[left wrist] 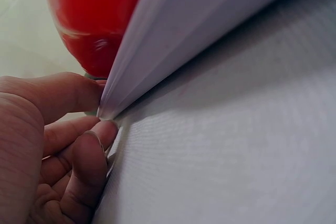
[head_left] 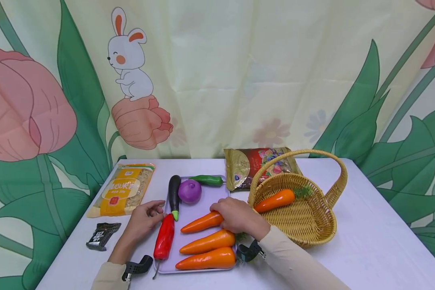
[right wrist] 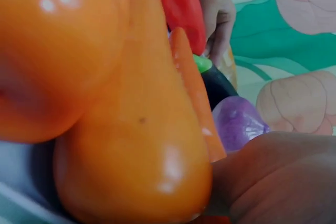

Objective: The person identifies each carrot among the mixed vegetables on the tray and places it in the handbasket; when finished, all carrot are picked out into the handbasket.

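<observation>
On the counter (head_left: 366, 241), left of the wicker basket (head_left: 293, 227), the person's right grip (head_left: 237, 217) is holding the farthest carrot (head_left: 201, 222) by its thicker part, tip pointing left over the tray (head_left: 210, 198). Whether this carrot is resting there or hanging just above: cannot tell.

Step in hand (judged): picking up that carrot. Next move is probably calling for a lift clear of the two nearer carrots (head_left: 207, 241), then a carry right, over the basket's rim; another carrot (head_left: 275, 201) is already lying inside.

Right grip state: fingers are curling round the carrot, spread only to its thickness; fingertips are partly hidden.

Left grip (head_left: 143, 221) state: nearly pressed together, pinching the tray's left rim, presumably steadying it. Just beside, the red pepper (head_left: 164, 239) is lying along that rim; the eggplant (head_left: 173, 193) and the purple onion (head_left: 190, 191) are lying farther off.
</observation>
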Demonstrator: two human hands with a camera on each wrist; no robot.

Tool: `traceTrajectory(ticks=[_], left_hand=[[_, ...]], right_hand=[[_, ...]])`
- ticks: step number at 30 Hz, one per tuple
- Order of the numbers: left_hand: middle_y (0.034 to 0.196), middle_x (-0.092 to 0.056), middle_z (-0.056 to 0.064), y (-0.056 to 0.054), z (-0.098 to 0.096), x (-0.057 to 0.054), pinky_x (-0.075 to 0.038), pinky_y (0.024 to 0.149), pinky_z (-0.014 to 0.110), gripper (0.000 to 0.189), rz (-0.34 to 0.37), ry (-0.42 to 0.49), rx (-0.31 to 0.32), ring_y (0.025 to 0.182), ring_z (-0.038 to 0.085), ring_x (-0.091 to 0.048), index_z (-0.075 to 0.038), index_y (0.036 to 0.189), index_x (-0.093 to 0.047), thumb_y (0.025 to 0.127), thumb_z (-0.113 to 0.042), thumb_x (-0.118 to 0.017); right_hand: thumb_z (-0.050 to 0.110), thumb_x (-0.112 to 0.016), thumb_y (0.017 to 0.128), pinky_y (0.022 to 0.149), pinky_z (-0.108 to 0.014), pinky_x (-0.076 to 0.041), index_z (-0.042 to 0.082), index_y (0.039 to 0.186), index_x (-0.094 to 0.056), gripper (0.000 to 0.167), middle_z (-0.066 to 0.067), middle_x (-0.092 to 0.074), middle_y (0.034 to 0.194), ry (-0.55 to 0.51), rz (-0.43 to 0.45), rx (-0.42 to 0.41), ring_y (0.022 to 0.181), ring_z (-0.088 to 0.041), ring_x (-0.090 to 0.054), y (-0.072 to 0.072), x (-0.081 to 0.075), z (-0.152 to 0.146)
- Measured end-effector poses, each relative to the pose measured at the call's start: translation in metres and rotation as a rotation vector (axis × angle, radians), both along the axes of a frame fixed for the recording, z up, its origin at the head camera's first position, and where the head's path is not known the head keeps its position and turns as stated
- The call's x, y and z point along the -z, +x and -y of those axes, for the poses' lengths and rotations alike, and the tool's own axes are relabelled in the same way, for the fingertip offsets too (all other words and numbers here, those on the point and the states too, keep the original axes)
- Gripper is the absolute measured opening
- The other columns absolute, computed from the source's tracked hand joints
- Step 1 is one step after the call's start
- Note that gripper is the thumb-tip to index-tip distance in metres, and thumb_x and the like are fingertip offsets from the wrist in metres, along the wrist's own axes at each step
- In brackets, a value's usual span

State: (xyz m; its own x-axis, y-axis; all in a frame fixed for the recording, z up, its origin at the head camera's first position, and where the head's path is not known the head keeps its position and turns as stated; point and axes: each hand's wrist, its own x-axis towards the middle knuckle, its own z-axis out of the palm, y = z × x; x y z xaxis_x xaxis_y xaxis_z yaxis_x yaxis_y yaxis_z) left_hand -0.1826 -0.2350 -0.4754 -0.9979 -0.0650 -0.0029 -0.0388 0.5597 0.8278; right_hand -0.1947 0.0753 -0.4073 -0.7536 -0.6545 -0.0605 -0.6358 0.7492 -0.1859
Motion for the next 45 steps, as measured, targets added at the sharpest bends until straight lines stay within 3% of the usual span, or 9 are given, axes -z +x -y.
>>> traceTrajectory(ticks=[10,15,26,35,45], left_hand=[[0.095,-0.063,0.007,-0.001,-0.002,0.003,-0.051,0.061,0.022,0.042,0.023,0.012,-0.008,0.080,0.022,-0.054,-0.005,0.129,-0.067,0.088,-0.009,-0.073],[0.096,-0.063,0.007,-0.001,-0.001,0.002,-0.051,0.063,0.022,0.043,0.019,-0.005,-0.015,0.081,0.022,-0.054,-0.005,0.130,-0.066,0.088,-0.010,-0.073],[0.096,-0.063,0.007,0.000,-0.001,0.001,-0.051,0.063,0.022,0.043,0.024,-0.007,-0.012,0.082,0.022,-0.054,-0.004,0.131,-0.066,0.089,-0.010,-0.072],[0.096,-0.063,0.006,-0.002,0.001,0.004,-0.052,0.063,0.022,0.044,0.026,0.001,0.003,0.082,0.021,-0.054,-0.005,0.132,-0.065,0.089,-0.010,-0.073],[0.098,-0.063,0.007,0.001,0.000,-0.001,-0.052,0.062,0.022,0.044,0.020,-0.012,-0.001,0.083,0.021,-0.054,-0.005,0.132,-0.065,0.089,-0.011,-0.072]], right_hand=[[0.011,-0.076,0.082,0.071,-0.030,-0.049,0.019,0.123,-0.071,0.042,0.002,-0.066,0.103,-0.041,-0.111,-0.025,0.083,-0.015,-0.058,0.001,-0.003,-0.006],[0.015,-0.075,0.085,0.074,-0.031,-0.050,0.019,0.128,-0.069,0.044,0.002,-0.065,0.111,-0.096,-0.126,-0.032,0.089,-0.014,-0.058,0.005,-0.020,-0.007],[0.012,-0.073,0.082,0.066,-0.026,-0.046,0.018,0.127,-0.069,0.046,0.004,-0.065,0.110,-0.164,-0.162,-0.042,0.083,-0.012,-0.056,0.023,-0.056,-0.018],[0.014,-0.074,0.083,0.068,-0.029,-0.049,0.018,0.128,-0.068,0.045,0.004,-0.065,0.115,-0.162,-0.172,-0.004,0.083,-0.013,-0.059,0.034,-0.073,-0.039],[0.011,-0.073,0.081,0.069,-0.030,-0.047,0.018,0.129,-0.069,0.049,0.003,-0.065,0.112,-0.154,-0.145,0.086,0.081,-0.012,-0.056,0.043,-0.085,-0.064]])
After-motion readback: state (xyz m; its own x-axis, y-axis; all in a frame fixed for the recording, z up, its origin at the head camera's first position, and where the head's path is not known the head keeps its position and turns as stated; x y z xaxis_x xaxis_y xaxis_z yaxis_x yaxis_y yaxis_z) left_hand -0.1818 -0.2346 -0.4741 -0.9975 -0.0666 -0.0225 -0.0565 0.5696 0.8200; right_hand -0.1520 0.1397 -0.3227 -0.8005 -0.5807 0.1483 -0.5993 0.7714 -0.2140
